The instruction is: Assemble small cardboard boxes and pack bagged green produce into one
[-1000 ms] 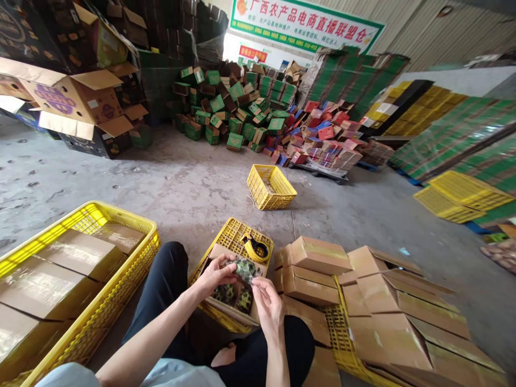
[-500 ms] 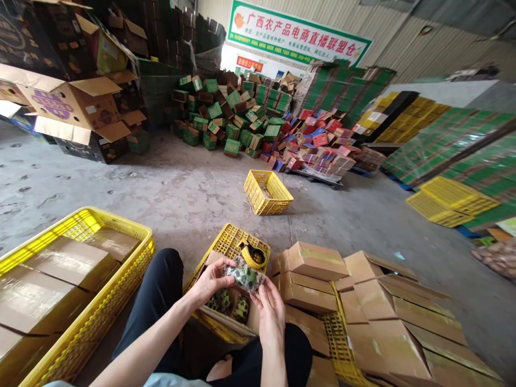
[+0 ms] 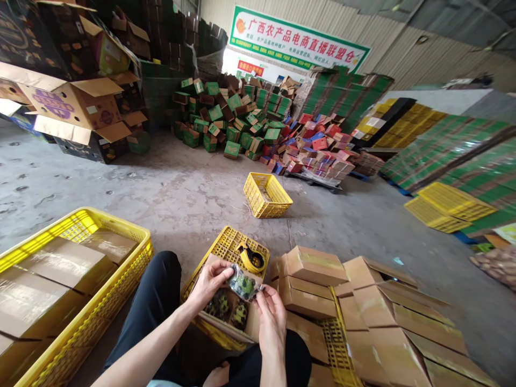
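Note:
Between my two hands, a clear plastic packet [image 3: 243, 284] with dark and green contents is stretched out. My left hand [image 3: 212, 280] pinches its left end, and my right hand [image 3: 269, 307] pinches the right end. Just beneath it stands an open cardboard box [image 3: 253, 322] holding several mottled green-and-black items [image 3: 239, 314], whose kind I cannot make out. The box rests on an upturned yellow crate [image 3: 230, 242]. Beyond the packet, a yellow and black tape dispenser [image 3: 252, 259] lies on the same crate.
At my left, a large yellow crate [image 3: 147, 242] holds taped cardboard boxes [image 3: 66, 260]. More closed boxes [image 3: 316, 266] are stacked at my right. A smaller yellow crate [image 3: 267, 196] stands on the concrete floor [image 3: 181, 188] ahead. Heaped green boxes [image 3: 231, 126] and pallets fill the back.
The packet has been turned flatter and pulled straighter between my hands. My right hand has shifted slightly to the right end. The view has tilted up a little.

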`<state>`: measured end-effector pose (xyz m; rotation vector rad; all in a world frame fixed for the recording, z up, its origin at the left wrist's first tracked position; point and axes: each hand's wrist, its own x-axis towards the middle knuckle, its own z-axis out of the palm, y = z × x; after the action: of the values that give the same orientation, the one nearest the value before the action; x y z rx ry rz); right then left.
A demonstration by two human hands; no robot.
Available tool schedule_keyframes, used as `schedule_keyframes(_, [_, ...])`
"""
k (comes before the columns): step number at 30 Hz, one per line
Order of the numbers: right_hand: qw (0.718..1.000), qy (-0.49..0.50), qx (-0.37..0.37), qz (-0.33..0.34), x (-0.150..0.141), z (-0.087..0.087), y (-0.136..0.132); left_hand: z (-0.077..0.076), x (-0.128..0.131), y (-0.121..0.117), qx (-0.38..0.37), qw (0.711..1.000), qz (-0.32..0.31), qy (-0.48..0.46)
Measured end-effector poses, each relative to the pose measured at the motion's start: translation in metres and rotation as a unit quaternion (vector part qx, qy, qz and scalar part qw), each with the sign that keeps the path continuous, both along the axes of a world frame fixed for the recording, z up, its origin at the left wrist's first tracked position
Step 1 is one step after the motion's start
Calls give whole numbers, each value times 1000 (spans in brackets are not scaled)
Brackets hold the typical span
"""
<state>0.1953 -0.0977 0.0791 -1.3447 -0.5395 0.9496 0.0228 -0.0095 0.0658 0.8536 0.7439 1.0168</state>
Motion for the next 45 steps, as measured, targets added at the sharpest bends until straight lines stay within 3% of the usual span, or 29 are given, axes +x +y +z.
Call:
schedule_keyframes(6, [1000,4,-5,5,-1,4,0,-9,1,3,54,995,67,54])
schedule_keyframes(15, [994,107,39,7,5,-1,3,-2,5,0,-22,998,47,26])
schedule_keyframes(19, [996,82,35,20,6,2,0,3,1,4,13,998,23,52])
schedule_keyframes(24, [996,78,38,16,5,1,-1,7,-1,8,56,993,72,73])
schedule_keyframes(27, [996,84,36,2,6,-5,1,9,1,7,39,993,92,69])
schedule_keyframes(31, [990,135,29,-20,4,-8,3,9,2,6,-45,997,52,24])
schedule_keyframes(36, [989,136,48,-28,1,2,3,10,-3,6,-75,997,11,-4])
schedule_keyframes(41, [990,111,68,-50,1,9,5,1,-3,-3,-184,978,-99,-29])
schedule_keyframes(45, [994,68,65,-62,2,9,1,-5,-3,-8,-217,959,-166,-74])
